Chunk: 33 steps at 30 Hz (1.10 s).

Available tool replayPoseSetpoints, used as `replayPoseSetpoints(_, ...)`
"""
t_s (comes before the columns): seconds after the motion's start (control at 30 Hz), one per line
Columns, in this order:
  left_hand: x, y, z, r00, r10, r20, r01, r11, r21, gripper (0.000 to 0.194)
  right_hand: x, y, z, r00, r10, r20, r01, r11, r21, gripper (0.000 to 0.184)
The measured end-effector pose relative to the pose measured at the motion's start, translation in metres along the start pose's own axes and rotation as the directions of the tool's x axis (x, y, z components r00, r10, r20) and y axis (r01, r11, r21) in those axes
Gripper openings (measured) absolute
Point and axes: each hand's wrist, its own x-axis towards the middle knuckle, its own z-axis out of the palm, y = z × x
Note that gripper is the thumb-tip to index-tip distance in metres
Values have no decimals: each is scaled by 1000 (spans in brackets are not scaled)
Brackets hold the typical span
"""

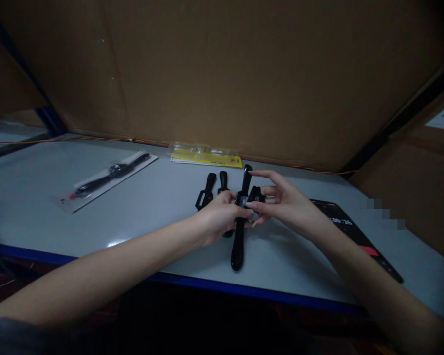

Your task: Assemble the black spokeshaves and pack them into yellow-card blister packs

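Note:
A black wristwatch (pixel 239 241) lies stretched out lengthwise on the grey table. My left hand (pixel 219 217) is closed round its middle, at the watch case. My right hand (pixel 284 202) pinches the same spot from the right with thumb and forefinger, while its other fingers are spread out. Several other black watch straps (pixel 208 190) lie on the table just behind my left hand, partly hidden by it.
A packaged black watch on a white card (pixel 105 180) lies at the left. A yellow packet in clear plastic (pixel 207 157) sits by the cardboard back wall. A dark phone with a lit screen (pixel 350 231) lies at the right. The table's blue front edge (pixel 244 291) is near.

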Motion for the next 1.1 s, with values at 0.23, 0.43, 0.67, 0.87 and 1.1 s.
replayPoseSetpoints(0.23, 0, 0, -2, 999, 27, 24, -27, 1000, 6, 22, 0, 0, -2, 996, -65, -67, 52, 982, -180, 67)
replayPoseSetpoints(0.43, 1, 5, -3, 1000, 2, 18, 0, 994, -110, 23, 1, -1, -13, 979, -145, -143, 122, 980, -155, 35)
replayPoseSetpoints(0.67, 5, 8, -7, 992, -106, 70, 119, 966, -230, 15, 0, -8, -6, 989, 62, 134, -52, 996, -73, 70)
replayPoseSetpoints(0.87, 4, 4, -5, 998, -59, 36, 62, 992, -110, 5, 2, 2, 2, 986, 60, 154, -40, 990, -133, 66)
replayPoseSetpoints(1.1, 0, 3, -1, 997, -51, -60, 47, 996, -71, 11, 3, 7, 5, 995, -73, 72, 87, 973, -215, 67)
